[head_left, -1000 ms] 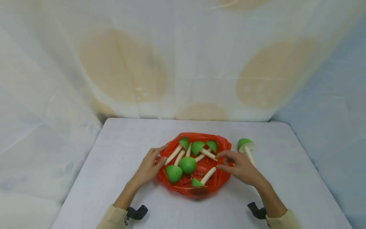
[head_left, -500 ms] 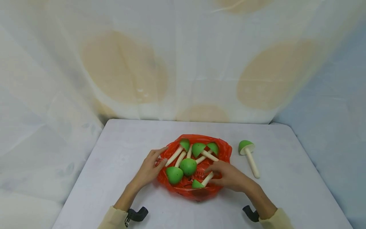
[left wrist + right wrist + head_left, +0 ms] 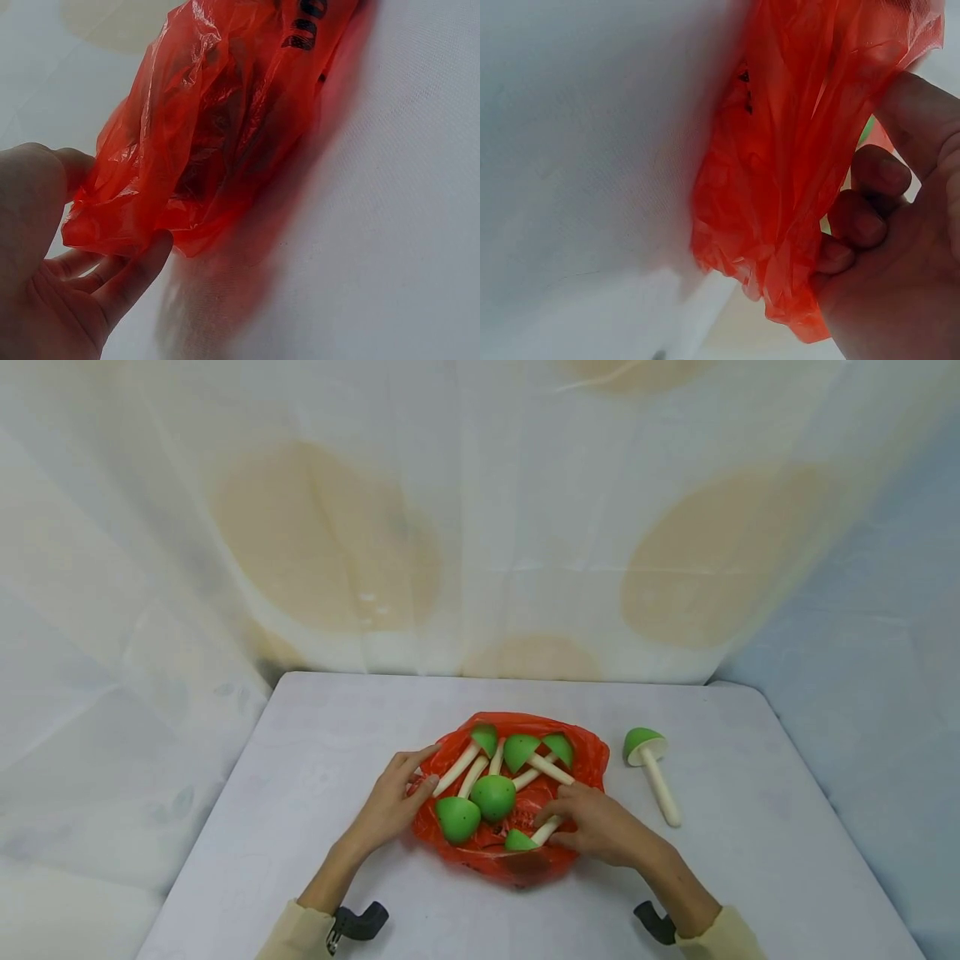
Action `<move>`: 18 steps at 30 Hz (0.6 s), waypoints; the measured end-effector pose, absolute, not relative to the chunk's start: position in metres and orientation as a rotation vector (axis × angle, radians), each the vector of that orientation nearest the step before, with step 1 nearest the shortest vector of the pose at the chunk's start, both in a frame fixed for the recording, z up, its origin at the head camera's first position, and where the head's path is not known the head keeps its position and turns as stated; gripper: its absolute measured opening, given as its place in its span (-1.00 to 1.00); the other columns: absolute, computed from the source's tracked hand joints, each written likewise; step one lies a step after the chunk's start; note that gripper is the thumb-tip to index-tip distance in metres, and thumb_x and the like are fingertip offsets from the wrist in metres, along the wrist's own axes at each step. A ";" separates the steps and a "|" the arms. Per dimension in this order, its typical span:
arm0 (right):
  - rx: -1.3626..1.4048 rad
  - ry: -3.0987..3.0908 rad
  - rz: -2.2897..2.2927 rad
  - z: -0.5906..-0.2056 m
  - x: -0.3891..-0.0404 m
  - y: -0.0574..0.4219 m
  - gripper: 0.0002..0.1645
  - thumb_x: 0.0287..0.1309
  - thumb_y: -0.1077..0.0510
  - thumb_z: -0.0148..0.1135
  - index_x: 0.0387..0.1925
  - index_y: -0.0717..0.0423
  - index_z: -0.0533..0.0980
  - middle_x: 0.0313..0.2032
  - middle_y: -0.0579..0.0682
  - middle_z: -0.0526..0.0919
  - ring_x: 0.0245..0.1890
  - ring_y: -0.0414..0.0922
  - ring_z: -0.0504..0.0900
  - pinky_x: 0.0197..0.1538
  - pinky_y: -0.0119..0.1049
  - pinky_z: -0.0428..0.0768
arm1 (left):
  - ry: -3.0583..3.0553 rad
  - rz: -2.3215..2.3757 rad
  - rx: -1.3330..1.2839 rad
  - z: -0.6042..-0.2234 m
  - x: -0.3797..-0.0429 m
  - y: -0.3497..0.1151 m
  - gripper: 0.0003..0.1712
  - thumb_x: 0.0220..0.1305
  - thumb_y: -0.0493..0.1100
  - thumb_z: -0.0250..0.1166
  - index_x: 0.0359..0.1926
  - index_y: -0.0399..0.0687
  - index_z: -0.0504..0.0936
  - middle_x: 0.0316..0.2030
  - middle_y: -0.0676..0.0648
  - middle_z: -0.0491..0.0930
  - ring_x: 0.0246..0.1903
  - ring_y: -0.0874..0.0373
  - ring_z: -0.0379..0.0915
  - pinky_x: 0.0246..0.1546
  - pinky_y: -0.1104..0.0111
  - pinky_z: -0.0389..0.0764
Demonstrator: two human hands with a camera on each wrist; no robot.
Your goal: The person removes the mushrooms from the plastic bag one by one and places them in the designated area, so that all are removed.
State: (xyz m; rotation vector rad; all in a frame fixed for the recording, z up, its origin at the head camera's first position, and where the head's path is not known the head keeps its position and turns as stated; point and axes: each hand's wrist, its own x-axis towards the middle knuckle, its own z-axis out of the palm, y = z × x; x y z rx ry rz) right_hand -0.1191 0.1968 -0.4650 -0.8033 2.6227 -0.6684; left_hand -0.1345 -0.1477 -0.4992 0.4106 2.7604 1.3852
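Observation:
A crumpled red plastic bag (image 3: pixel 555 727) lies with its mouth wide, and several toy mushrooms with green caps and white stems are in it. My left hand (image 3: pixel 392 796) holds the bag's left rim; in the left wrist view the red film (image 3: pixel 150 187) runs between thumb and fingers. Inside the bag's right front, my right hand (image 3: pixel 592 822) pinches the stem of a mushroom (image 3: pixel 519 841) whose cap rests near the front rim. The right wrist view has the bag's side (image 3: pixel 780 150) in front, with the fingers behind it and the stem hidden.
One more green-capped mushroom (image 3: pixel 660 785) lies on the white table (image 3: pixel 337 710), right of the bag. Pale curtains (image 3: pixel 480 527) with tan spots hang behind and at both sides. Dark wrist-camera mounts (image 3: pixel 360 921) stick out from both wrists.
My right hand has moved left and down into the bag and taken hold of the front mushroom's stem. My left hand stays at the bag's left rim.

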 end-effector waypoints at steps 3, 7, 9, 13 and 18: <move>-0.815 2.632 -0.668 -0.464 -0.119 0.197 -0.76 0.11 -0.03 0.50 -0.14 -0.27 0.72 -0.34 -0.21 0.53 -0.26 -0.17 0.47 -0.20 -0.33 0.44 | 2.758 1.387 0.406 -0.499 -0.134 -0.147 -0.40 0.47 -0.02 0.22 0.46 0.33 0.35 0.14 -0.04 0.43 -0.07 0.07 0.45 -0.09 0.21 0.54; -0.807 2.635 -0.676 -0.463 -0.118 0.197 -0.77 0.10 -0.04 0.50 -0.16 -0.29 0.71 -0.34 -0.21 0.53 -0.26 -0.16 0.48 -0.19 -0.33 0.44 | 2.754 1.388 0.406 -0.498 -0.134 -0.147 -0.40 0.47 -0.01 0.22 0.47 0.33 0.35 0.14 -0.03 0.43 -0.07 0.09 0.44 -0.09 0.21 0.53; -0.786 2.637 -0.685 -0.463 -0.118 0.197 -0.78 0.11 -0.04 0.50 -0.17 -0.33 0.70 -0.33 -0.22 0.53 -0.25 -0.16 0.48 -0.17 -0.31 0.45 | 2.752 1.387 0.405 -0.498 -0.134 -0.146 -0.41 0.47 0.00 0.21 0.47 0.34 0.35 0.14 -0.02 0.43 -0.08 0.09 0.44 -0.09 0.21 0.53; -0.740 2.652 -0.717 -0.461 -0.118 0.197 -0.79 0.11 -0.05 0.49 -0.19 -0.39 0.67 -0.30 -0.28 0.54 -0.19 -0.18 0.49 -0.11 -0.25 0.48 | 2.754 1.389 0.411 -0.497 -0.133 -0.146 -0.41 0.47 0.01 0.21 0.46 0.34 0.35 0.13 -0.02 0.43 -0.09 0.11 0.44 -0.10 0.21 0.53; -0.711 2.706 -0.764 -0.458 -0.117 0.198 -0.77 0.10 -0.05 0.50 -0.20 -0.41 0.65 -0.26 -0.39 0.54 -0.13 -0.23 0.46 -0.04 -0.17 0.51 | 2.768 1.389 0.425 -0.497 -0.132 -0.146 -0.41 0.46 0.01 0.22 0.46 0.31 0.36 0.13 -0.02 0.44 -0.09 0.12 0.45 -0.10 0.21 0.54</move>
